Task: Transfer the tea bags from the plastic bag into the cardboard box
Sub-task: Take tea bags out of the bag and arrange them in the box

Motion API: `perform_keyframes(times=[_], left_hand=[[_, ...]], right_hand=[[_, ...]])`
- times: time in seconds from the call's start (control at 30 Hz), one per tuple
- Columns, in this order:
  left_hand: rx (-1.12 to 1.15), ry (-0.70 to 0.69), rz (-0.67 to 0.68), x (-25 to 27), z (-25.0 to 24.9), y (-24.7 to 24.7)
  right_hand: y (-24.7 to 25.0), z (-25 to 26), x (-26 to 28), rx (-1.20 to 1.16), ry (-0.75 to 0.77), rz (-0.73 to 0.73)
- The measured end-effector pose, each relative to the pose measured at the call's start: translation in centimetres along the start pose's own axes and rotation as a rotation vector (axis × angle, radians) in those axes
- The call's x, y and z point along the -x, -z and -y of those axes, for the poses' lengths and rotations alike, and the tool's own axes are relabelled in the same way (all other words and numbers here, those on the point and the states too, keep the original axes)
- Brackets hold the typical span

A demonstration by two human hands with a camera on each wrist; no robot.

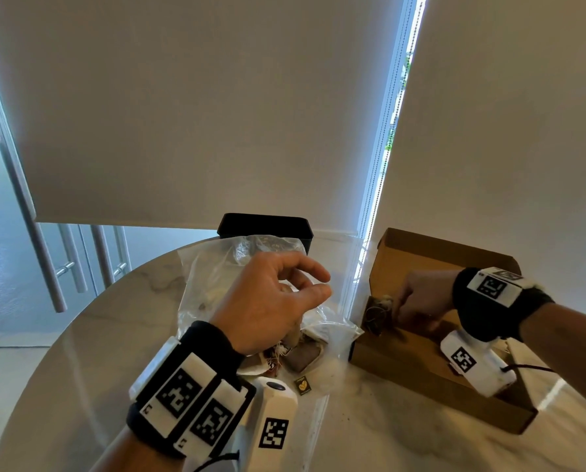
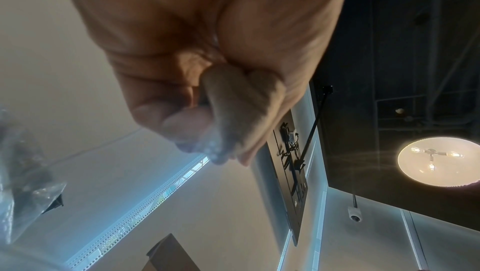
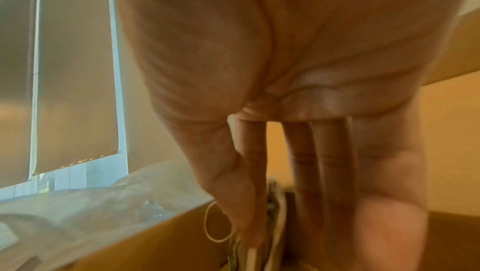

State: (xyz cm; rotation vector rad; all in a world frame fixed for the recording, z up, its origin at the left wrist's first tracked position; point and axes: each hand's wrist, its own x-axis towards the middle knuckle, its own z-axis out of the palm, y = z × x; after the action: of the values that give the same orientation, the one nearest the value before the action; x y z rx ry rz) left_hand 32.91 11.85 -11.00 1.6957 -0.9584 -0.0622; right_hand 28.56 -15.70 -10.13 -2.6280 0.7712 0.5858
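Placement step: my right hand (image 1: 417,298) pinches tea bags (image 1: 381,306) inside the cardboard box (image 1: 414,373), while my left hand (image 1: 271,301), beside the box, pinches the plastic bag (image 1: 216,267) open; next, release and fetch the remaining bags.

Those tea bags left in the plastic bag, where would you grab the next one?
Probably the brown tea bag at the plastic bag's near open end: pinch its near edge from above, coming from the front. It lies flat and exposed there, while those deeper in sit under crinkled film.
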Motion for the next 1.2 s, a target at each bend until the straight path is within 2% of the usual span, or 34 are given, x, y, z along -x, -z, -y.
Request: perform_keyframes(times=[0.13,0.67,0.83,1.2], left_hand=[[0.02,0.004,0.004,0.1,-0.1,0.1],[-0.012,-0.024,0.015,0.0,-0.2,0.2],[0.001,-0.015,0.025,0.1,-0.3,0.2],[0.008,-0.007,0.023,0.1,-0.3,0.2]], right_hand=[[-0.5,0.5,0.0,0.046,0.0,0.072],[-1.4,0.1,-0.1,0.169,0.041,0.081],[-2.0,0.8,0.6,0.179,0.076,0.147],[-2.5,1.5,0.3,0.231,0.102,0.137]])
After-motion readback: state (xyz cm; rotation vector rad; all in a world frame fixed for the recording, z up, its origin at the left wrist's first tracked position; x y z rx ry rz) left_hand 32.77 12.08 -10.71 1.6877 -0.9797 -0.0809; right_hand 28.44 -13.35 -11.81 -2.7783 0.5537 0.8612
